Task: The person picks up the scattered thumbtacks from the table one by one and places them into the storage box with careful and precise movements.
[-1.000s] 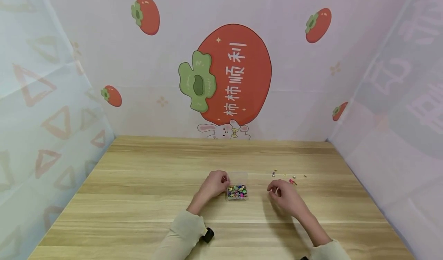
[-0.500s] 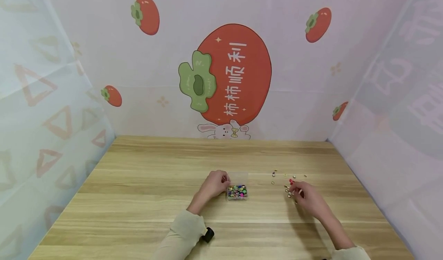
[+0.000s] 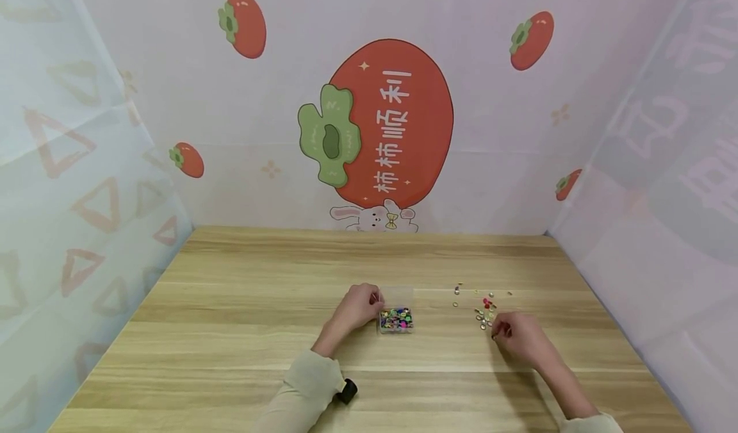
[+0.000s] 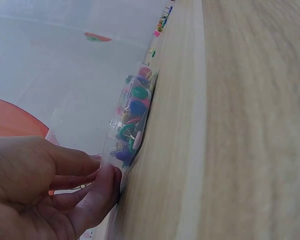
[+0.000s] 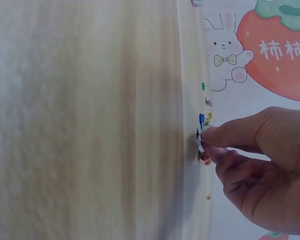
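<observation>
A small clear plastic box [image 3: 395, 332] filled with colourful thumbtacks [image 4: 138, 107] sits on the table with its clear lid [image 3: 398, 294] folded back. At the box's left side, my left hand [image 3: 359, 305] pinches its edge between thumb and fingers. Loose thumbtacks [image 3: 483, 318] lie scattered to the right of the box. My right hand [image 3: 519, 338] is at the near side of this scatter, thumb and forefinger brought together on a thumbtack [image 5: 200, 137] at the table surface. The fingertips partly hide that thumbtack.
The wooden table [image 3: 259, 356] runs back to a fabric wall [image 3: 490, 164] printed with persimmons and a rabbit. More fabric panels stand at left and right. Several stray thumbtacks [image 3: 457, 289] lie farther back than the main scatter.
My right hand has moved right and nearer the person, uncovering several loose thumbtacks, and has come down on one at the near end. The left hand and the box have stayed put.
</observation>
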`<state>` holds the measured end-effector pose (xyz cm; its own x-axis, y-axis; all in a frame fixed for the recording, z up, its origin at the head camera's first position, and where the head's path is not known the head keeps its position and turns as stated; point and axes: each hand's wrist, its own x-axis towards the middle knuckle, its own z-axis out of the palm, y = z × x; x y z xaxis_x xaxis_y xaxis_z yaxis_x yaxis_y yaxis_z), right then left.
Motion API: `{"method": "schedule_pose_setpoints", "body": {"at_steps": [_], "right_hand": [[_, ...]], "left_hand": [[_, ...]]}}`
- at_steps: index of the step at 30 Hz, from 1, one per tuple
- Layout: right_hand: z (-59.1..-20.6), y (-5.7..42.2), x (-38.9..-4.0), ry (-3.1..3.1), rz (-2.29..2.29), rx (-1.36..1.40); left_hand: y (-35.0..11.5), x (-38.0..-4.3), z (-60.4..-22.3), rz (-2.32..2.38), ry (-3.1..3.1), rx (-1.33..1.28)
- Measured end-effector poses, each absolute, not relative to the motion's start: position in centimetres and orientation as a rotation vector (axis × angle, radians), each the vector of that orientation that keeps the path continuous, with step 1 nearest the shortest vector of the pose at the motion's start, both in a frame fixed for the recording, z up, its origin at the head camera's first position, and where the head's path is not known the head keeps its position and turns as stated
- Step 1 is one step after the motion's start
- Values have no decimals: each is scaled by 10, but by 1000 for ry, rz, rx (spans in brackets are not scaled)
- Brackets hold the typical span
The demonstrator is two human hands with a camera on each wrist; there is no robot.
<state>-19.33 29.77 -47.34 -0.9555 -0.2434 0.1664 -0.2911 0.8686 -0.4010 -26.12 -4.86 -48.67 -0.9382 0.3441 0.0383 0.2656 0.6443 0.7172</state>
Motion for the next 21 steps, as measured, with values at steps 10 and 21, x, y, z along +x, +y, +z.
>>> {"method": "schedule_pose_setpoints", "body": {"at_steps": [10, 21], "right_hand": [[-474, 292, -195, -2883, 595, 387], [-468, 278, -195, -2871, 676, 256]], "left_hand": [[-49, -261, -485, 1193, 2747, 519], [-48, -260, -485, 1192, 2744, 520]]}}
